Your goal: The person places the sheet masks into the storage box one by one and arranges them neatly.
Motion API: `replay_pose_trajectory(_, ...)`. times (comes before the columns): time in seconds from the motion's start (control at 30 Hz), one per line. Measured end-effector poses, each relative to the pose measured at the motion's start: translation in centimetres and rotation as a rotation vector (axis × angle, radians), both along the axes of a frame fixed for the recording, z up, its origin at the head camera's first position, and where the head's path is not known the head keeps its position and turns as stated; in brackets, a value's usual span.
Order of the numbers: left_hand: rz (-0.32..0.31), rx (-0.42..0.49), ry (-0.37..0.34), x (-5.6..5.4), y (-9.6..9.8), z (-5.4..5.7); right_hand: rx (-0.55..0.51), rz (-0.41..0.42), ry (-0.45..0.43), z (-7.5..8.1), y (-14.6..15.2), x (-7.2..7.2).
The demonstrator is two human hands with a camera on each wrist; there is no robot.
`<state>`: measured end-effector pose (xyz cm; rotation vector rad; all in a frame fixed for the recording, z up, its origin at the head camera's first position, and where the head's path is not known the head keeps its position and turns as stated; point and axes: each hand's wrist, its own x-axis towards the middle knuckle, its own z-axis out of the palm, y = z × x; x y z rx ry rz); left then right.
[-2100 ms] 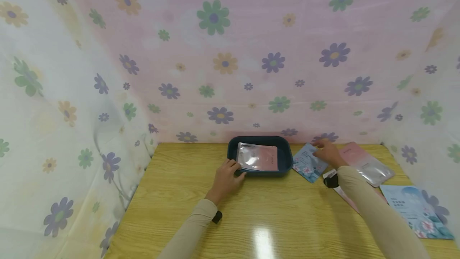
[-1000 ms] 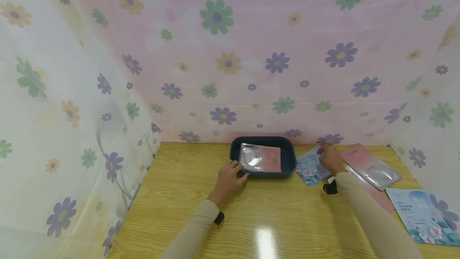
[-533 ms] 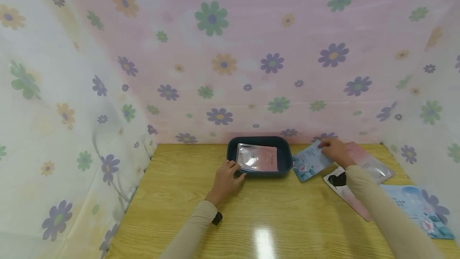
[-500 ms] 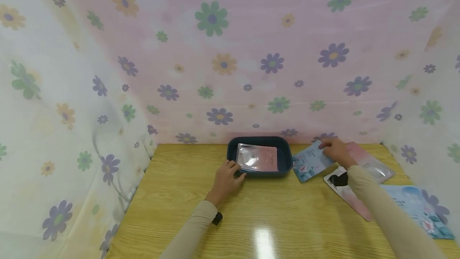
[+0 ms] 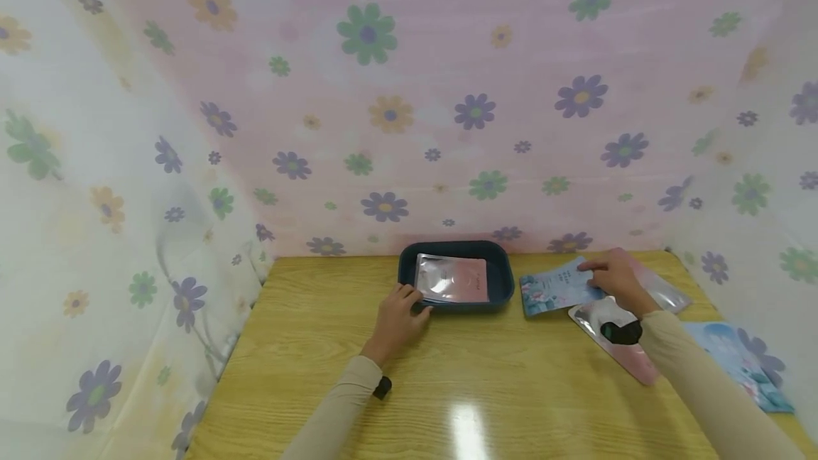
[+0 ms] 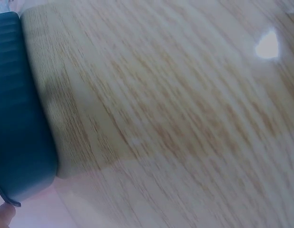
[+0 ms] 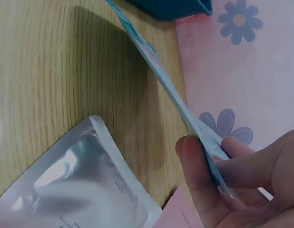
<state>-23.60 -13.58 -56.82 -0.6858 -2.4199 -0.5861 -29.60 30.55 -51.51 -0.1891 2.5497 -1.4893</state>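
My right hand point(image 5: 616, 281) pinches a light blue sheet-mask packet point(image 5: 559, 288) by one end between thumb and fingers. In the right wrist view the packet point(image 7: 161, 76) is edge-on, raised above the table with a shadow beneath. My left hand point(image 5: 397, 321) holds the near left rim of a dark teal plastic tray point(image 5: 503, 297); a fingertip point(image 6: 4, 213) shows at the tray's rim in the left wrist view. Inside the tray lies a silver and pink sheet-mask packet point(image 5: 454, 279), with another edge just visible beneath it.
Under the right wrist lies a silver-pink packet point(image 5: 629, 360), with another pink-silver packet point(image 5: 658, 288) behind it. A second blue packet point(image 5: 728, 360) is at the right, partly hidden by the sleeve. Flowered cloth point(image 5: 422, 183) walls in the wooden table point(image 5: 498, 382).
My right hand has taken hold of the blue packet, lifted it off the table and turned it more level. The left hand stays at the tray's rim. The head view has shifted slightly.
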Motion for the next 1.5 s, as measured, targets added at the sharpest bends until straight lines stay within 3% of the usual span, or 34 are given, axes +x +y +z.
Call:
replay_pose_trajectory(0.23,0.017,-0.011,0.0,0.0,-0.4,0.0,-0.036,-0.074,0.021,0.7,0.0,1.1)
replay_pose_trajectory(0.47,0.009,-0.001,0.016,0.1,-0.3,0.3,-0.078,-0.127,-0.086,2.0,-0.4,2.2)
replay_pose_trajectory(0.67,0.009,-0.006,0.036,0.0,-0.2,0.4,-0.091,-0.148,-0.12,3.0,-0.4,3.1)
replay_pose_trajectory(0.97,-0.003,0.003,0.068,-0.2,0.0,0.1,-0.216,-0.157,-0.169,3.8,-0.1,3.7)
replay_pose_trajectory(1.5,0.011,0.005,0.018,0.1,0.1,0.1,-0.279,-0.151,-0.111,5.8,-1.6,4.4)
